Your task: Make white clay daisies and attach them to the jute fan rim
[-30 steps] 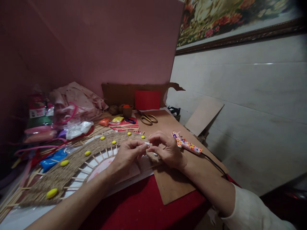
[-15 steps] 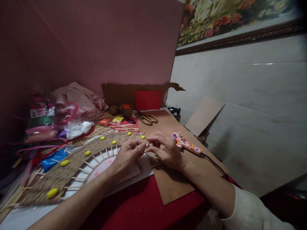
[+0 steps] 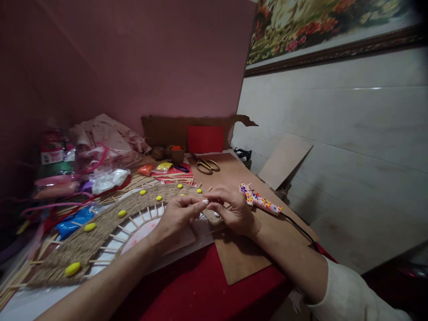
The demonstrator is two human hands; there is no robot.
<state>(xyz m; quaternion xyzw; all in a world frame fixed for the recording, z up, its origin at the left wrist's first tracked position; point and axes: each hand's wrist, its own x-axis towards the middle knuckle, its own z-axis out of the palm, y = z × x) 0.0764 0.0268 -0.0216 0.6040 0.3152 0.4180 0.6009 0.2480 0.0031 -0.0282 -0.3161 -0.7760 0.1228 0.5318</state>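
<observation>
Surface [image 3: 200,285]: red at near edge, brown board [image 3: 242,263] lying on it.
Left hand [image 3: 177,218]: thumb and forefinger pinching small white piece [image 3: 205,202].
Right hand [image 3: 236,213]: fingers curled, tips at same piece; whether gripping, cannot tell.
White piece: between both hands' fingertips, near right end of woven band [image 3: 107,222].
Woven band: yellow ovals spaced along it.
Right of hands: corded flower-patterned tool [image 3: 265,205].
Farther back: gold-handled scissors [image 3: 199,166].

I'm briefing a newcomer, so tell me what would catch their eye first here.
First, the curved band of woven twine sweeping across the left, dotted with bright yellow ovals. Next, the left hand and right hand, close together near the middle with a small white piece between them. Then the flower-patterned tool lying on the brown board to their right.
</observation>
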